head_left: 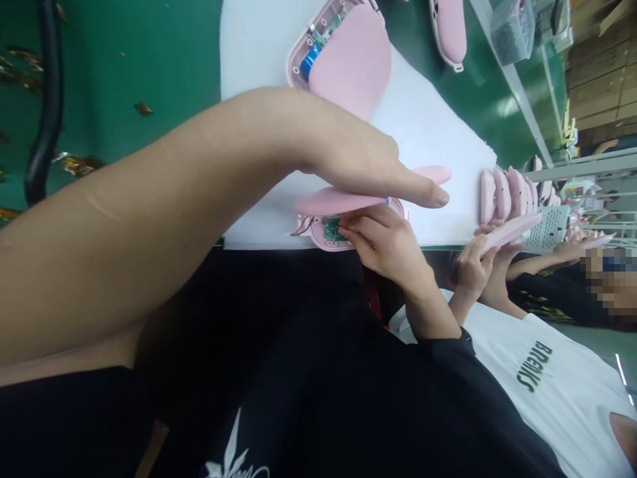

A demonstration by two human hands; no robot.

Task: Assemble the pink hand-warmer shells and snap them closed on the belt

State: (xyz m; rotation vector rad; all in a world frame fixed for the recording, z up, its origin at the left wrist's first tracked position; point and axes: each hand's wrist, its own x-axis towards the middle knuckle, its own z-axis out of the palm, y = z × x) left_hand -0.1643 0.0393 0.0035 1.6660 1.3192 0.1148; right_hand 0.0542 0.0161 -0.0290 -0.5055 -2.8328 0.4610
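My left hand (371, 162) reaches across from the left and grips a pink cover (333, 201), tilted up on its edge. One finger stretches out past it, and the other fingers are partly hidden. Under the cover lies an opened pink shell (326, 244) with a green circuit board (332, 229) inside. My right hand (391, 242) is over this shell, thumb and finger pinched on a thin red wire (345, 219) at the board. A loose red and black wire pair (302, 227) sticks out at the shell's left end.
Another opened shell (293, 56) with a blue cylinder and pink cover lies ahead on the white cloth (249, 40). Pink units (502, 192) stand in a row at right, beside a co-worker's hands (472, 265) holding a pink part. A black cable (50, 99) crosses the green table at left.
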